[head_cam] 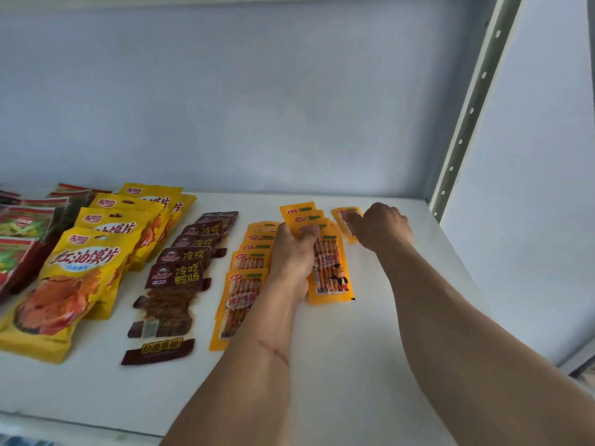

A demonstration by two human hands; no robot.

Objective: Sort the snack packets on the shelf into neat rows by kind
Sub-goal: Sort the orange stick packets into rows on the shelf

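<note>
Head view: a white shelf (370, 349) carries snack packets in overlapping rows that run from the front edge back toward the pale wall (257, 91).

The orange packets (328, 272) are long and narrow. Their long axis runs front to back, the printed top ends point toward the wall, and they lie flat and shingled. One row of them (244, 284) lies left of the left forearm. A second row sits under the left hand (294, 246), which lies on it with fingers curled over the packets near the row's far end, thumb on the right side, gripping them. The front packet of this row shows a cartoon figure near its lower end and tilts slightly left at the top.

A single orange packet (346, 220) lies apart, just right of that row's far end, tilted the same way. The right hand (383, 226) is on it, fingers bent down onto its top; whether they pinch it or only press it cannot be told.

Left of the orange rows is a row of brown packets (180, 275), also long axis front to back, tops toward the wall. Further left come large yellow bags (80, 275), overlapped the same way, and at the left edge red and green bags (19, 239), partly cut off.

A perforated metal upright (470, 107) stands at the shelf's right rear corner.
</note>
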